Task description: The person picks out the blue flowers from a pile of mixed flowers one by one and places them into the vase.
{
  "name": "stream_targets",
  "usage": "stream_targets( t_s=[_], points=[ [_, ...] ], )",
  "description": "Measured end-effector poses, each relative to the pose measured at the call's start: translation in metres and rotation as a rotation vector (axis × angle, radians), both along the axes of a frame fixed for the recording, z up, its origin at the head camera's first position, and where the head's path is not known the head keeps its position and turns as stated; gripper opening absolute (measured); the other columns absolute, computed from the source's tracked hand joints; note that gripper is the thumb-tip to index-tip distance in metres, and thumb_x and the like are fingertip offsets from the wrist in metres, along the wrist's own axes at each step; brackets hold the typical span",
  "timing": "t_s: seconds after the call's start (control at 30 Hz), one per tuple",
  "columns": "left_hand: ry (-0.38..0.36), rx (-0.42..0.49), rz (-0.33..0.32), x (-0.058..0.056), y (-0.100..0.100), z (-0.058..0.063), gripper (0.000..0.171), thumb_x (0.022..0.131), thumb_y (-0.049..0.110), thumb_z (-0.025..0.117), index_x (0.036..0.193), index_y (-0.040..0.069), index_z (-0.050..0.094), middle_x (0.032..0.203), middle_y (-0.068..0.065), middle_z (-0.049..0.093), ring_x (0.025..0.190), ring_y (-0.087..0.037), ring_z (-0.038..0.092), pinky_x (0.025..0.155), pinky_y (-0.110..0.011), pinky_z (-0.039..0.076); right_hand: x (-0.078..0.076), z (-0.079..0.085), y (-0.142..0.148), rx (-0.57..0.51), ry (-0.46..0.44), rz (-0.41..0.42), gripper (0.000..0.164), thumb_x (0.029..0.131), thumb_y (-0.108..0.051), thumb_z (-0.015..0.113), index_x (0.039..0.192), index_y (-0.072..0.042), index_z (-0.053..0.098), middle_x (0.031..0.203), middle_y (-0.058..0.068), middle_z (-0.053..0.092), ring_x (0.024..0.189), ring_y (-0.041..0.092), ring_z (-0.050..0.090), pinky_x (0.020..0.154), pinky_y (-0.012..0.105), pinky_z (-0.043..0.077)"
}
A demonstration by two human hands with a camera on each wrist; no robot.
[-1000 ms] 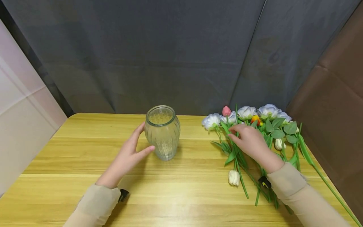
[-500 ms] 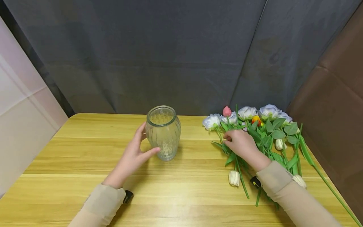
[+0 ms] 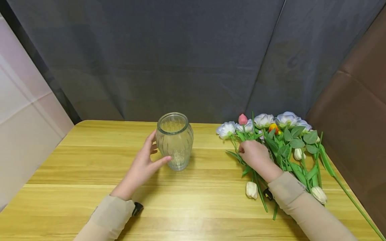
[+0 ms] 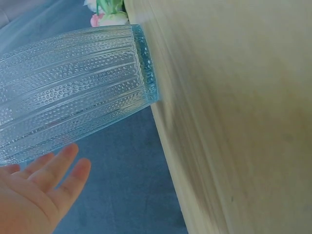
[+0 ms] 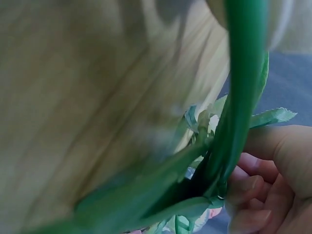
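Pulling any crossed stem (image 3: 261, 197) near the bench's (image 3: 90, 160) right edge may drag others; left hand (image 3: 143, 164) spread beside vase (image 3: 175, 147), gripping nothing; right hand (image 3: 256, 155) curled, hold unclear.

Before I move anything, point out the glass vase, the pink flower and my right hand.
Glass vase (image 3: 175, 145): head view, middle of its body.
Pink flower (image 3: 242, 119): head view, on its bloom.
Right hand (image 3: 256, 154): head view, on its back.
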State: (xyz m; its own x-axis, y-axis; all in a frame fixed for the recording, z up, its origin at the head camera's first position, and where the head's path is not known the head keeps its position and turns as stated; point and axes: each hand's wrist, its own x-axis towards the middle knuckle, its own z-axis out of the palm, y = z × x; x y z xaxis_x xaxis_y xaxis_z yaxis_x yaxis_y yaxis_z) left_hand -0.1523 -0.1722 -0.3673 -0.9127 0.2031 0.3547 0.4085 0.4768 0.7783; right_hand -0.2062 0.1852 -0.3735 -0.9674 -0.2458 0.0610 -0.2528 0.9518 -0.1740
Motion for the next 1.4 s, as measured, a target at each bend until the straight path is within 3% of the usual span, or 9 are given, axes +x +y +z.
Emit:
stream_targets(
  t_s=[0.43,0.77,1.4],
  points=[
    [0.0,-0.008,0.004,0.0001,0.0019,-0.0003,0.095,0.081,0.016,0.078,0.153,0.019,0.016,0.148,-0.014,0.035,0.121,-0.035,0.048,0.094,-0.05,0.043,0.0003,-0.0012,-0.0023,0.036,-0.015,-0.032,0.005,0.084,-0.015,0.075,0.088,-0.012,0.075,0.083,0.004,0.068,0.068,0.022,0.062,0.055,0.041,0.052],
    [-0.003,-0.007,0.006,0.0005,0.0003,-0.0002,0.095,0.082,0.018,0.078,0.153,0.019,0.016,0.146,-0.014,0.036,0.122,-0.034,0.047,0.094,-0.05,0.043,-0.0022,-0.0023,-0.0001,-0.033,-0.049,-0.05,0.009,0.085,-0.016,0.073,0.093,-0.014,0.076,0.092,0.004,0.07,0.077,0.024,0.065,0.062,0.043,0.053],
    [0.005,-0.013,0.002,-0.0003,-0.0002,-0.0001,0.094,0.082,0.019,0.078,0.153,0.019,0.017,0.145,-0.013,0.039,0.124,-0.032,0.046,0.094,-0.05,0.043,0.0078,0.0034,0.0001,-0.184,0.072,-0.038,0.009,0.085,-0.012,0.073,0.093,-0.012,0.077,0.087,0.004,0.071,0.074,0.021,0.065,0.056,0.037,0.052]
  ],
)
